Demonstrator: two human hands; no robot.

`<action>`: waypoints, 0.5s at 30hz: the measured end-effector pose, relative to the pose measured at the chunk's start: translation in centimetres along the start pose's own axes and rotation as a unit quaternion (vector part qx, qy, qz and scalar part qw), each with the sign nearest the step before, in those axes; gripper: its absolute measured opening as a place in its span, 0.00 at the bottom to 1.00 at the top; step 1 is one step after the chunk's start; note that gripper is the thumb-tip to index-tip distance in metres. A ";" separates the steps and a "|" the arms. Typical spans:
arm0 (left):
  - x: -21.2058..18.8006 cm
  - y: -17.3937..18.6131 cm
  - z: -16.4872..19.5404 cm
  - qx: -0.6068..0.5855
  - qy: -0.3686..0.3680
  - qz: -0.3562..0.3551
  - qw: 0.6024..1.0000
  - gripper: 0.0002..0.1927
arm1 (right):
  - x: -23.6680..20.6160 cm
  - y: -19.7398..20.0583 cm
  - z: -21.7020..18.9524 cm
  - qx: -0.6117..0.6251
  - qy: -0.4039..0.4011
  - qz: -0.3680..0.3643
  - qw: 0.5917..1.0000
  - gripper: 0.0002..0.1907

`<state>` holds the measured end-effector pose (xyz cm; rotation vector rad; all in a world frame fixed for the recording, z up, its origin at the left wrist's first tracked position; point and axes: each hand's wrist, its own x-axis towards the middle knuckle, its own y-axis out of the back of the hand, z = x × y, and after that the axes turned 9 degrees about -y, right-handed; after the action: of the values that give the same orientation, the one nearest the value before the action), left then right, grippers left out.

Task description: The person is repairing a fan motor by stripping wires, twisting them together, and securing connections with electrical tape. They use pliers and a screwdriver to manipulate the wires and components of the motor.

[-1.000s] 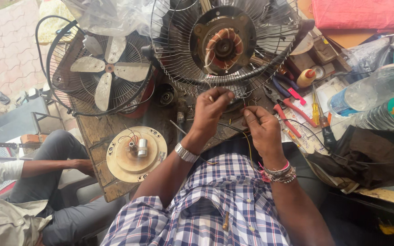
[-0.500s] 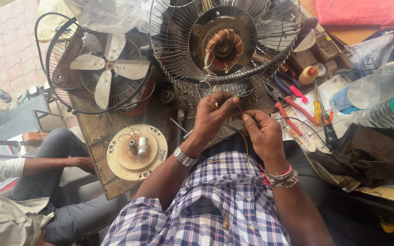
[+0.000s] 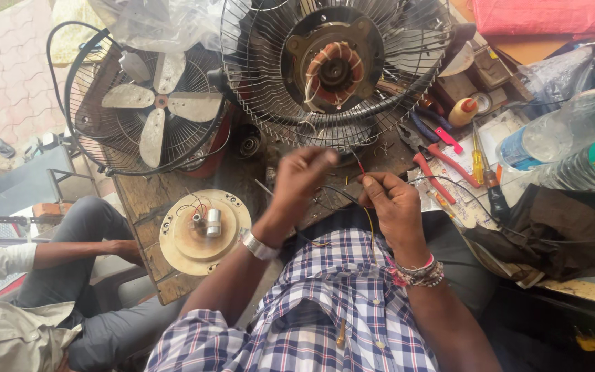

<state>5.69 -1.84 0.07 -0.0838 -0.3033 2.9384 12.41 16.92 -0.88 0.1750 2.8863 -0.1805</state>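
Note:
My left hand (image 3: 303, 178) and my right hand (image 3: 388, 200) are close together above a wooden workbench (image 3: 147, 196), both pinching thin wires (image 3: 352, 200) that run from the fan motor. The left fingers close on a wire end near the fan base; the right fingers grip a red and a yellow wire. Just beyond my hands stands a wire-caged fan (image 3: 332, 65) with its copper-wound motor (image 3: 335, 69) exposed. A wristwatch sits on my left wrist, and bead bracelets circle the right.
A second caged fan (image 3: 153, 110) with pale blades stands at the left. A round cream motor cover (image 3: 201, 231) lies on the bench. Red-handled pliers (image 3: 442, 155), screwdrivers, a glue bottle (image 3: 464, 110) and plastic water bottles (image 3: 559, 148) crowd the right. Another person (image 3: 49, 275) sits at the lower left.
Both hands have drawn slightly back from the fan base and apart, stretching the wires between them. The left hand has turned more upright.

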 end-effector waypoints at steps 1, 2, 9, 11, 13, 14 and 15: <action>-0.7 -0.9 -0.5 -0.038 0.010 -0.028 0.999 0.15 | 0.2 -0.3 0.1 0.020 -0.009 -0.001 1.000 0.11; -1.2 -1.8 -0.9 -0.076 0.020 -0.055 0.995 0.16 | 0.3 -0.7 0.1 0.016 -0.009 -0.007 1.000 0.11; -0.7 -2.1 -0.5 0.000 -0.040 -0.048 0.998 0.12 | 0.0 -0.5 -2.7 -0.195 0.071 0.043 0.977 0.12; -0.9 -1.9 0.0 0.090 -0.038 -0.056 0.994 0.12 | 0.1 0.1 -3.7 -0.218 0.066 0.076 0.971 0.11; -1.0 -2.3 0.4 0.105 -0.071 -0.076 0.989 0.12 | 0.5 0.6 -4.5 -0.191 0.040 0.050 0.979 0.11; -1.2 -2.5 0.6 0.111 -0.087 -0.084 0.986 0.12 | 0.6 0.6 -4.7 -0.194 0.058 0.044 0.978 0.10; -1.4 -2.7 0.8 0.153 -0.085 -0.080 0.981 0.11 | 0.6 0.5 -4.9 -0.197 0.076 0.036 0.977 0.10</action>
<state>7.45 0.34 1.50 0.2242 0.1173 2.7958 10.78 18.16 3.66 0.2258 2.9849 0.4348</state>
